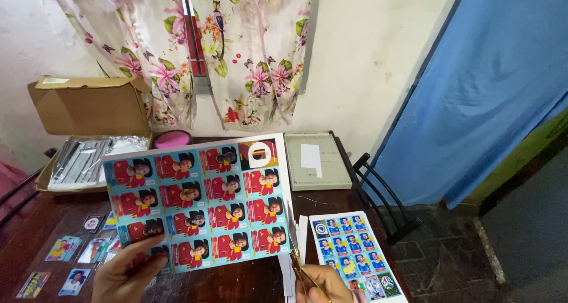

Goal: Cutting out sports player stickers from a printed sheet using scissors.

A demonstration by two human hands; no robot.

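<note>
Holding the red card sheet (198, 205) up by its near left corner, your left hand (127, 273) pinches it; your right hand (322, 284) grips scissors (299, 255) at its right edge.

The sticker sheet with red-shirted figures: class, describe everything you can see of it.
The sticker sheet is glossy printed paper, a grid of light-blue portrait stickers of red-shirted figures with a white right margin. It is held tilted above the dark table. The left hand pinches its lower left corner; scissors in the right hand meet its right edge.
</note>
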